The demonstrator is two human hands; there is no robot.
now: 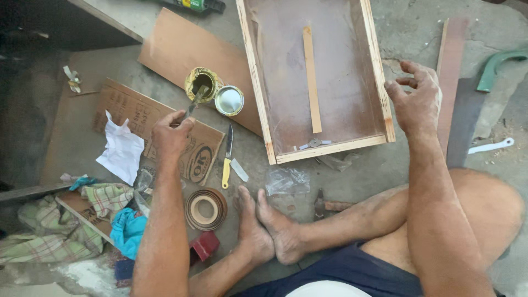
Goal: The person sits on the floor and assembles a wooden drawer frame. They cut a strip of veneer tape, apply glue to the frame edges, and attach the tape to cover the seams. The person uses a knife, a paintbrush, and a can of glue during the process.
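Note:
My left hand grips the handle of a brush whose tip dips into an open yellow glue tin. The tin's round lid lies right beside it. My right hand hovers with spread fingers at the right rim of a shallow wooden drawer box and holds nothing. A thin wooden strip lies lengthwise inside the box. I sit cross-legged on the floor, my bare feet just below the box.
A yellow-handled knife and a roll of edge-banding tape lie by my feet. A cardboard sheet, white paper and rags lie left. A saw blade and a wood strip lie right.

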